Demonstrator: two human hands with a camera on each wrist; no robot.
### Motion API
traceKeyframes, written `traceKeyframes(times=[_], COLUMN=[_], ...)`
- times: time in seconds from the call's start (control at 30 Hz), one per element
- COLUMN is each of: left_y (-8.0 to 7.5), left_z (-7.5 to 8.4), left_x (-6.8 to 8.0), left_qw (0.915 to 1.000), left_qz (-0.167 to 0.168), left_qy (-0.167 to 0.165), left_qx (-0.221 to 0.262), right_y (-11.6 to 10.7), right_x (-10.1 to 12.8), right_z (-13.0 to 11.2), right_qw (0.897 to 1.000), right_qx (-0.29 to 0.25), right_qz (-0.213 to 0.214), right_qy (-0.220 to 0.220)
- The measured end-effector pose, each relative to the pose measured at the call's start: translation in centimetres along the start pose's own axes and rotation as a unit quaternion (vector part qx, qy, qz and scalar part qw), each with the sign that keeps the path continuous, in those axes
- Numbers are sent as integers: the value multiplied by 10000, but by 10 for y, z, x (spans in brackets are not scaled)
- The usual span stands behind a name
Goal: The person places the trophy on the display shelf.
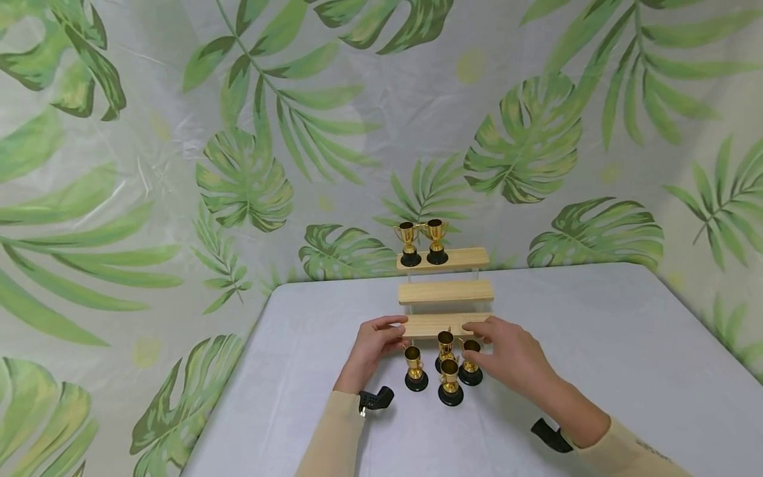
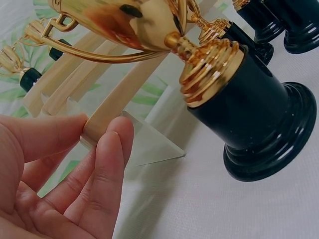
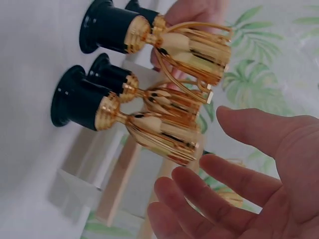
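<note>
A three-step display stand has pale wooden shelves on clear supports. My left hand (image 1: 371, 346) pinches the left end of its bottom shelf (image 2: 112, 107) between thumb and fingers. Several small gold trophy cups on black bases stand on the table before the stand: a left one (image 1: 414, 371), a back one (image 1: 445, 346), a front one (image 1: 450, 384) and a right one (image 1: 471, 366). Beside the right trophy, my right hand (image 1: 515, 354) has its fingers spread and holds nothing. The right wrist view shows its fingertips close to a trophy cup (image 3: 159, 137); whether they touch is unclear.
Two more trophies, one left (image 1: 408, 242) and one right (image 1: 436, 240), stand on the left part of the top shelf (image 1: 467, 257). The middle shelf (image 1: 446, 291) lies below it. A white cloth covers the table (image 1: 322, 331); a leaf-print curtain (image 1: 357, 132) hangs behind.
</note>
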State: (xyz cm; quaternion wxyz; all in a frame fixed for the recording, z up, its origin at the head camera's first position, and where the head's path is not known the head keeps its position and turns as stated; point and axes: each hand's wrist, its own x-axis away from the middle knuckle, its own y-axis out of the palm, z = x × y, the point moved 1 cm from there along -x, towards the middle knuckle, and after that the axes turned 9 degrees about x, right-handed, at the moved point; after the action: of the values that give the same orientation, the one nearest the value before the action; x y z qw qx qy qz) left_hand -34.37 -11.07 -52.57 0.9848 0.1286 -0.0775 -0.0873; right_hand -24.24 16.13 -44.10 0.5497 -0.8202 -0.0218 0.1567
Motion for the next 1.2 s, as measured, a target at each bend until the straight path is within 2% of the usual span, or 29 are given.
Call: traceKeyframes(times=[0.4, 0.73, 0.97, 1.2], left_y=[-1, -1, 0, 1], left_z=[-2, -2, 0, -1], left_x=[0, 0, -1, -2], left_qw=[10000, 10000, 10000, 9999], left_qz=[-6, -53, 49, 62], left_qy=[-49, -56, -27, -88], left_qx=[34, 3, 59, 116], right_y=[17, 23, 25, 28], right_x=[4, 6, 5, 6], right_z=[5, 5, 5, 4], right_qw=[9993, 9984, 9960, 9893], right_qx=[36, 123, 334, 647], right_qz=[364, 538, 800, 1136], right_qy=[107, 143, -202, -651])
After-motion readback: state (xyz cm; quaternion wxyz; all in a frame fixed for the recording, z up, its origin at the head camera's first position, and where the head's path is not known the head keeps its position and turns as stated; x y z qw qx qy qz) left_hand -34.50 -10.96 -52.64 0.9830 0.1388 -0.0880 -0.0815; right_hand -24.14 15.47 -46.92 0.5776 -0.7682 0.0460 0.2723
